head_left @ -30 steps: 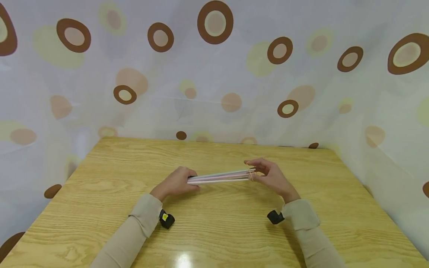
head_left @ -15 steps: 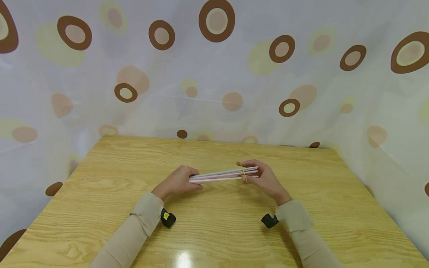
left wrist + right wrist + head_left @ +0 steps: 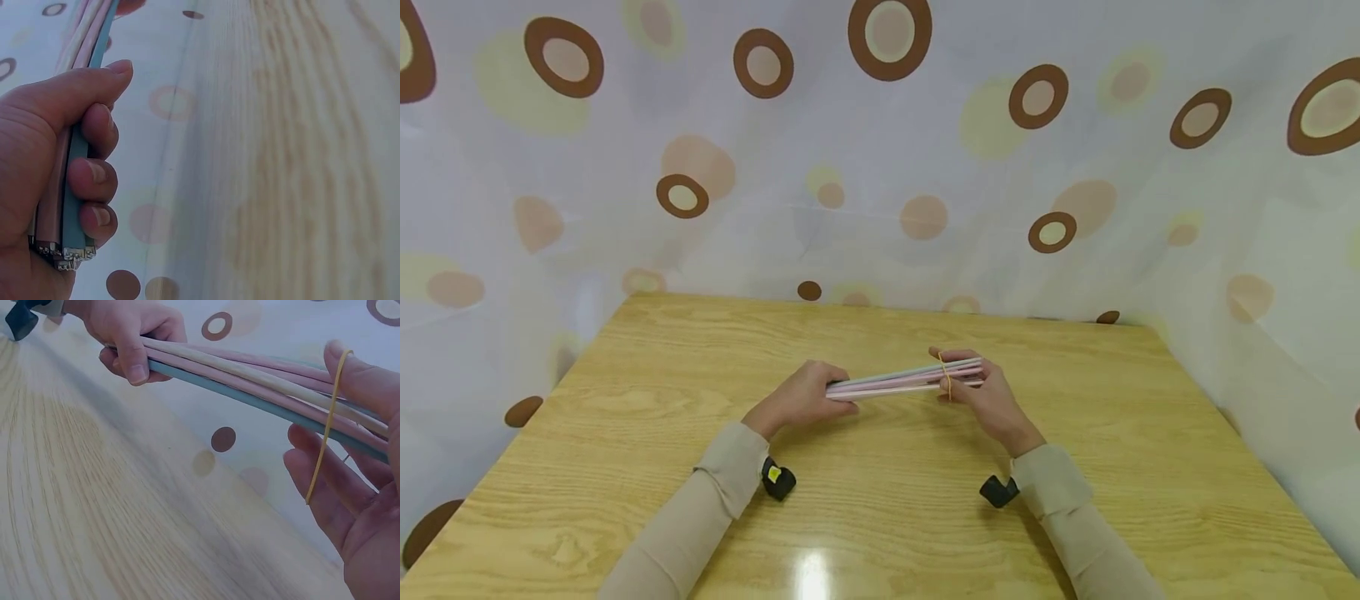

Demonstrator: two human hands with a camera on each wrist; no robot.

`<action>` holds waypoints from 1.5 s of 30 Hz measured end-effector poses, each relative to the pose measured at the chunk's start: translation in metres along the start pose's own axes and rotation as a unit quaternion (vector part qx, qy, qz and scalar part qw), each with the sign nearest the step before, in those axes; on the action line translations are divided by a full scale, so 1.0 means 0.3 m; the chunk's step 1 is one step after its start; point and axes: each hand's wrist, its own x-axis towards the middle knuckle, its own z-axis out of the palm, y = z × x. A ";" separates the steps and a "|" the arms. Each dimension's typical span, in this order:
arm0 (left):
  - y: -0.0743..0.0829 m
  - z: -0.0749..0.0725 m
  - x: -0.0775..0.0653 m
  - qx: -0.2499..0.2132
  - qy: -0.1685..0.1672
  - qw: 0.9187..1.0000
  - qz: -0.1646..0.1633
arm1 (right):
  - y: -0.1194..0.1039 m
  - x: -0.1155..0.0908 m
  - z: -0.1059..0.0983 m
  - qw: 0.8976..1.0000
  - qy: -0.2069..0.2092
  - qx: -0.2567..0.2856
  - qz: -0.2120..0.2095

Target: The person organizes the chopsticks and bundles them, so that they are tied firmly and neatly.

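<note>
My left hand (image 3: 805,393) grips one end of a bundle of long, slim pastel sticks (image 3: 887,383), coloured pink, white and blue. Below the left fingers, the sticks' silvery ends (image 3: 74,254) poke out in the left wrist view. My right hand (image 3: 997,406) surrounds the other end, thumb and fingers spread apart. A yellow rubber band (image 3: 325,434) is stretched between that thumb and those fingers, looping around the sticks a little way in from their ends. The bundle is held above the table, almost level, its right end slightly higher in the head view.
The wood-grain table (image 3: 865,517) spreads beneath both hands. Behind it and at its sides hangs a pale curtain (image 3: 865,242) with brown and pastel circles. Each sleeved wrist wears a small black camera, one left (image 3: 778,481) and one right (image 3: 998,492).
My right hand has moved left, bringing the stretched rubber band from the sticks' right tips further in along the bundle. My left hand keeps its grip. The head view has tilted slightly.
</note>
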 end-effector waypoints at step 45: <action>-0.008 0.017 0.001 -0.006 0.070 0.996 -0.054 | 0.024 0.007 0.217 0.979 0.083 -0.181 -0.041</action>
